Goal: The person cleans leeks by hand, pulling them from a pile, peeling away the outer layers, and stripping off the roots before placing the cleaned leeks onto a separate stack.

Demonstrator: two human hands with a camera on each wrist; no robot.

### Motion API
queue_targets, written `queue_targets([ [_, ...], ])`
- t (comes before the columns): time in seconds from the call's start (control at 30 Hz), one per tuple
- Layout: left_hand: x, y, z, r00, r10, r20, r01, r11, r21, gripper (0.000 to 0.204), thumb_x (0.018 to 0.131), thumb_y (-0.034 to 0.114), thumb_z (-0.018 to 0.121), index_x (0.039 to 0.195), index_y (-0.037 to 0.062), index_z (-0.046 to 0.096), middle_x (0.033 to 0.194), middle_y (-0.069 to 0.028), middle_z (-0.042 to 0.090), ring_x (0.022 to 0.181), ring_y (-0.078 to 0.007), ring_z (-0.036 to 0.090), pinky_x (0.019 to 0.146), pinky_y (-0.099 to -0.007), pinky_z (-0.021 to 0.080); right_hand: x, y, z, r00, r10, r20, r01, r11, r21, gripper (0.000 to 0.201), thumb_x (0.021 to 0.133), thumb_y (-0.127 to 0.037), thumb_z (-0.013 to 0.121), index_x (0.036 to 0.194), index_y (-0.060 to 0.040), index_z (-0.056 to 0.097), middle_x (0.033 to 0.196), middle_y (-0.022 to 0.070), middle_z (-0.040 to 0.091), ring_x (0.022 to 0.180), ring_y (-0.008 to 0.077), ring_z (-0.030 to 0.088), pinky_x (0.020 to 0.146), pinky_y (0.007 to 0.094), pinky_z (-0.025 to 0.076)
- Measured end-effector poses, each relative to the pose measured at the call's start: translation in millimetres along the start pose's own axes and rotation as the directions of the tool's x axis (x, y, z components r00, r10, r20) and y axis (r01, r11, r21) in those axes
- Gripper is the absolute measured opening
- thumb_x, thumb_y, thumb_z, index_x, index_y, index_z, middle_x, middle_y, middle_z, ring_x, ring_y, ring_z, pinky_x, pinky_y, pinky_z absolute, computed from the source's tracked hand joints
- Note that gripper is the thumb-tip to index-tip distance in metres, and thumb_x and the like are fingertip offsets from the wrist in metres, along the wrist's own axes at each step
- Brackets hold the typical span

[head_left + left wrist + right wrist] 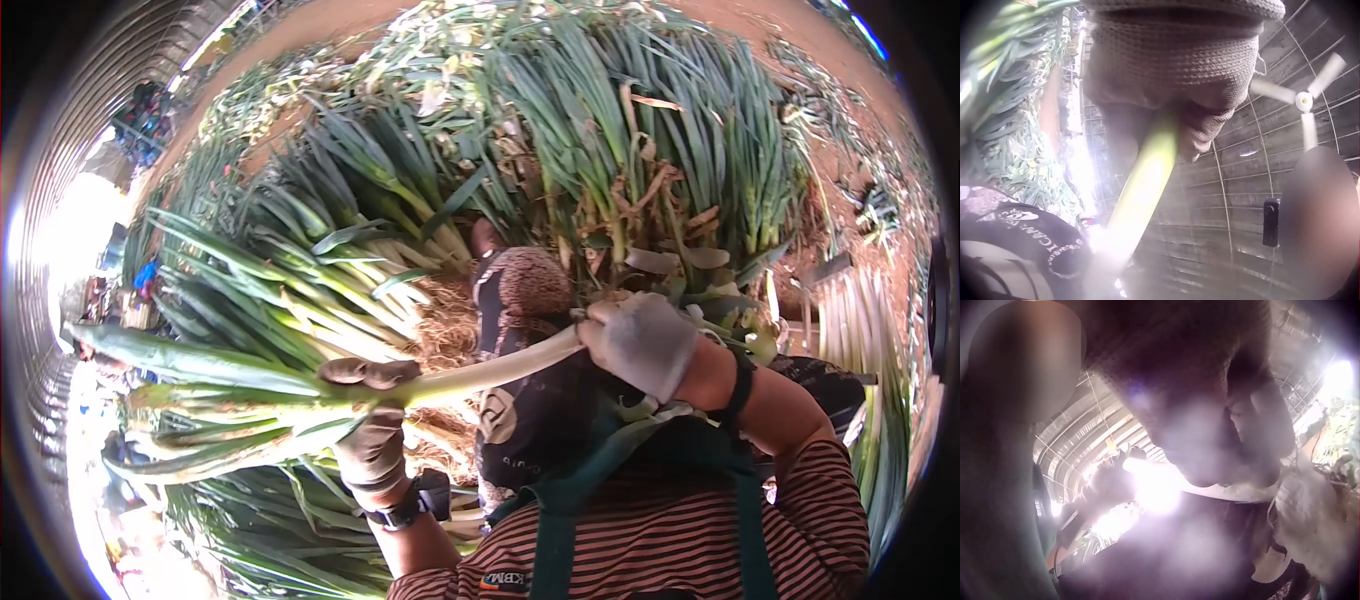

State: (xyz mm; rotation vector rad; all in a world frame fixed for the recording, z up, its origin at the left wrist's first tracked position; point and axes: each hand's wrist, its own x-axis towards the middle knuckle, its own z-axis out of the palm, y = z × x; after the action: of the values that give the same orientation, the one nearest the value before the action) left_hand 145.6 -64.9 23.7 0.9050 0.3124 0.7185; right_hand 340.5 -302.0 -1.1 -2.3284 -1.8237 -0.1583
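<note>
While it is gripped in two places, the leek (pixel 490 374) passes over a dark trouser leg (pixel 545 425)

Nearest, on the wearer's side of the leek, are a striped shirt (pixel 645 530) and green straps (pixel 562 535). The gloved left hand (pixel 374 445) wraps its fingers round the leek where pale stem turns to leaf; the gloved right hand (pixel 643 345) grips its white end, though glare hides part of that hold in the right wrist view.

The leek should be light for its length, with a firm, slightly springy stem and floppy leaves that tear easily. Bare stem may be slippery. The leaf junction looks the surest hold, steadying the spread of leaves; a moderate squeeze should do at the white end, lest it bruise or snap.

Just past the leek is a knee (pixel 536 284), with pale leaf scraps (pixel 706 258) beyond its white end. Beyond its leafy half lies a heap of rooted leeks (pixel 320 290); well to the right, pale stalks (pixel 865 320). Farthest past it spreads a bank of green leeks (pixel 735 140).
</note>
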Motion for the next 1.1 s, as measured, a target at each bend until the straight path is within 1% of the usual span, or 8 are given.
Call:
queue_targets([
  [0.2,-0.8,2.5,1.1,0.979,0.125,0.160,-0.166,0.947,0.275,0.042,0.073,-0.001,0.077,0.106,0.0042,0.050,0.086,-0.0103,0.061,0.087,-0.0251,0.064,0.085,-0.0420,0.053,4.3,6.7,-1.3,0.999,0.029,-0.043,-0.017,0.966,0.257,0.010,0.081,-0.017,0.064,0.083,-0.0070,0.064,0.076,0.0072,0.062,0.062,0.0251,0.065,0.058,0.0385,0.053],
  [0.23,-0.8,-2.6,-8.1,0.986,0.098,0.138,-0.118,0.983,0.141,0.046,0.070,-0.003,0.080,0.105,0.0035,0.051,0.089,-0.0116,0.065,0.094,-0.0313,0.067,0.089,-0.0486,0.054,6.4,7.0,-7.0,0.998,0.030,-0.051,-0.012,0.947,0.321,0.011,0.081,-0.018,0.065,0.083,-0.0076,0.064,0.076,0.0070,0.061,0.064,0.0254,0.065,0.059,0.0386,0.053],
  [0.33,1.2,2.4,-11.3,0.984,0.081,0.156,-0.132,0.927,0.350,0.044,0.071,-0.006,0.078,0.105,0.0029,0.051,0.090,-0.0117,0.064,0.093,-0.0309,0.067,0.091,-0.0503,0.054,5.9,-0.6,-6.0,0.998,0.034,-0.048,-0.020,0.968,0.250,0.011,0.080,-0.020,0.066,0.082,-0.0092,0.063,0.076,0.0062,0.060,0.067,0.0253,0.064,0.060,0.0381,0.053],
  [0.4,1.9,1.2,-2.9,0.979,0.083,0.188,-0.101,0.991,0.091,0.044,0.071,-0.010,0.076,0.106,0.0025,0.052,0.093,-0.0123,0.064,0.093,-0.0308,0.067,0.091,-0.0521,0.054,6.7,-2.4,-2.4,0.999,0.000,-0.033,0.007,0.979,0.204,0.011,0.080,-0.019,0.066,0.082,-0.0095,0.063,0.074,0.0059,0.059,0.066,0.0249,0.064,0.059,0.0375,0.052],
  [0.77,7.4,-5.4,-13.2,0.982,0.015,0.186,-0.050,0.982,0.184,0.043,0.073,-0.010,0.074,0.107,0.0013,0.051,0.094,-0.0108,0.064,0.095,-0.0325,0.068,0.088,-0.0439,0.056,5.0,-15.9,-5.3,0.995,0.012,0.099,-0.007,0.998,-0.058,0.018,0.079,-0.025,0.063,0.081,-0.0071,0.063,0.075,0.0091,0.060,0.060,0.0287,0.063,0.057,0.0404,0.051],
  [0.9,16.2,-12.7,-18.8,0.965,0.017,0.260,-0.020,1.000,0.010,0.045,0.074,-0.006,0.077,0.111,0.0004,0.052,0.096,-0.0103,0.064,0.094,-0.0307,0.068,0.085,-0.0408,0.057,3.6,-21.2,-7.8,0.993,0.067,0.099,-0.065,0.998,-0.024,0.019,0.079,-0.024,0.064,0.082,-0.0057,0.063,0.076,0.0097,0.060,0.059,0.0291,0.062,0.058,0.0416,0.051],
  [1.0,18.3,-40.9,-21.5,0.996,-0.087,0.005,0.087,0.990,-0.115,0.041,0.084,0.011,0.074,0.119,0.0026,0.054,0.107,-0.0102,0.064,0.100,-0.0223,0.064,0.090,-0.0344,0.054,1.0,-33.7,-4.4,0.982,0.187,0.033,-0.185,0.981,-0.062,0.019,0.079,-0.023,0.064,0.084,-0.0052,0.062,0.076,0.0107,0.060,0.062,0.0300,0.063,0.058,0.0424,0.051],
  [1.1,8.3,-73.0,22.9,0.995,-0.022,-0.094,-0.015,0.925,-0.379,0.039,0.097,0.034,0.057,0.123,0.0045,0.053,0.108,-0.0071,0.062,0.103,-0.0205,0.061,0.097,-0.0340,0.049,-7.9,-47.0,-1.0,0.968,0.251,0.001,-0.250,0.966,-0.072,0.017,0.080,-0.020,0.065,0.084,-0.0040,0.061,0.079,0.0125,0.060,0.066,0.0314,0.064,0.059,0.0424,0.052],
])
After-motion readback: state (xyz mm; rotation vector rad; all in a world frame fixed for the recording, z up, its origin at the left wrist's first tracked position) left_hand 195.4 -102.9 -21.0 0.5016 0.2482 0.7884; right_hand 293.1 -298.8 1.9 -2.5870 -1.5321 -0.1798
